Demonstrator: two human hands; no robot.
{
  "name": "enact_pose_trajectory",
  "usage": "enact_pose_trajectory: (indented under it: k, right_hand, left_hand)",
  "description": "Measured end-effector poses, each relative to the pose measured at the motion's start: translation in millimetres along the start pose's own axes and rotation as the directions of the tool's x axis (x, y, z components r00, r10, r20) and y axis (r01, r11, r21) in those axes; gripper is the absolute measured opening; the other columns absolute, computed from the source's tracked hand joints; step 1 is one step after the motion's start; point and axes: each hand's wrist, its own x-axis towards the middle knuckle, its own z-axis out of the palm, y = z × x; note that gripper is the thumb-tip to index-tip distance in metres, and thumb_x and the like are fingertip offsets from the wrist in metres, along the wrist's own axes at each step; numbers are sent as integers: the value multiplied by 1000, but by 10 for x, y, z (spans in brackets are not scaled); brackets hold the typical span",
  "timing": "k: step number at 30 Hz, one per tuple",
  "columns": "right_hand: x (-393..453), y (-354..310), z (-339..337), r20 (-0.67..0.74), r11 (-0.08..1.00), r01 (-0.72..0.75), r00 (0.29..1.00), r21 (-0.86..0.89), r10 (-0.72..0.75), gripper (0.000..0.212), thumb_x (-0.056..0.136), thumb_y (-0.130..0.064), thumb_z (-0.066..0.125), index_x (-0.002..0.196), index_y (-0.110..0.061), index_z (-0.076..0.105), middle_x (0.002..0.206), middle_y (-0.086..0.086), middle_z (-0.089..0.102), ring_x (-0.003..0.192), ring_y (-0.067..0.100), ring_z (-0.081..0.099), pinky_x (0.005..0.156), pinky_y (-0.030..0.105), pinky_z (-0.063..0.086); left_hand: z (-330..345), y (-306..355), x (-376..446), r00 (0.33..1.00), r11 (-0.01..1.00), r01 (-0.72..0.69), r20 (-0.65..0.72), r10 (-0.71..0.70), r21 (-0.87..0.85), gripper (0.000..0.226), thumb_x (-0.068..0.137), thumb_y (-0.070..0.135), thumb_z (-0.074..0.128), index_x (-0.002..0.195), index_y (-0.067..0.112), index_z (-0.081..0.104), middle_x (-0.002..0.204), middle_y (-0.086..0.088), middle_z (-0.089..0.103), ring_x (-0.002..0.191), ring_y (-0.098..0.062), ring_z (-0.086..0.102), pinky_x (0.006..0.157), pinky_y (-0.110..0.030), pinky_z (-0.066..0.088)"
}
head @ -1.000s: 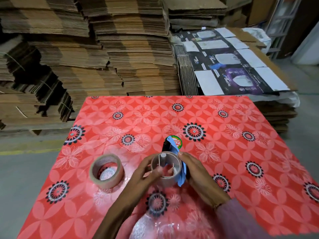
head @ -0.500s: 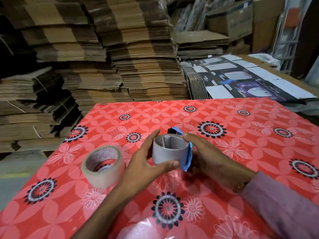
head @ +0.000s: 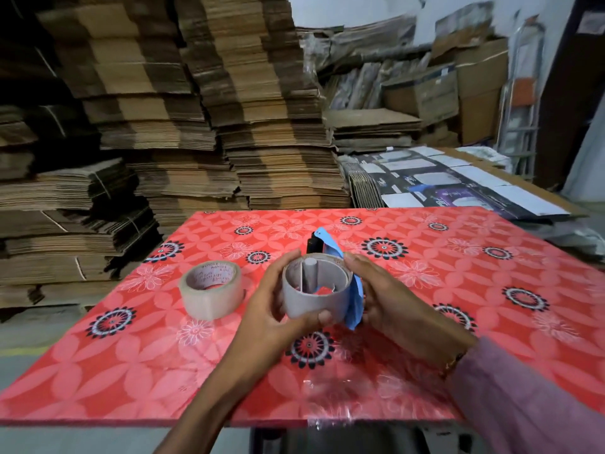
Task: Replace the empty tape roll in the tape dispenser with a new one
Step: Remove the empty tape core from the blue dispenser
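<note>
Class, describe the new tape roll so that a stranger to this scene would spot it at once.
Find the red flowered table. The new tape roll stands on it alone, just beyond the left hand. Unlike the bare grey core gripped in both hands on the blue dispenser, it is thick with tape and printed inside.

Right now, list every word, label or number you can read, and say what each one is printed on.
"WONDER": repeated print inside the core of the new tape roll on the table; the other words there are too blurred.
Printed flat cartons behind the table: text too small to read.
Empty tape core and blue dispenser: no lettering shows.
</note>
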Motion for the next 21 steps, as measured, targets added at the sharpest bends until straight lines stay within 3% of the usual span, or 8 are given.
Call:
enact_pose_trajectory:
  k: [3,6,10,14,21]
  right_hand:
    - [-127,-12,13,-7,1000,0,1000,-28,-1,65,82,-62,61,129,-17,62,97,15,55,70,22,48,52,25,46]
    - [-223,-44,23,-5,998,-66,998,-20,66,53,90,-57,56,125,-19,67,76,9,67,60,18,56,55,27,45]
    - [-346,-149,-21,62,986,-162,984,-32,164,42,97,-47,52,107,-9,68,63,12,68,53,22,58,54,31,44]
    - [-384,-188,-68,27,979,-192,981,-63,194,38,96,-42,51,92,-7,67,59,10,65,49,20,55,53,29,42]
    - [-374,-219,-202,-37,990,-88,996,-112,84,24,94,-38,55,90,-15,62,62,9,56,55,23,51,54,31,43]
  left_hand:
    - [21,26,-99,999,996,44,4,-44,-82,88,62,24,87,141,31,50,137,3,66,128,-19,62,108,-48,49]
    - [45,29,-160,995,979,96,6,-97,-178,85,65,24,85,143,28,51,138,-4,65,132,-28,58,114,-57,41]
    - [39,52,-193,988,950,157,32,-154,-271,86,65,24,84,144,23,50,138,-7,66,133,-29,58,111,-48,43]
    - [43,105,-191,988,961,150,62,-139,-233,91,61,29,89,143,23,51,136,-4,68,129,-23,61,107,-42,47]
    - [55,138,-191,991,975,124,78,-111,-185,99,56,47,95,143,30,51,138,-3,65,129,-21,61,99,-34,54]
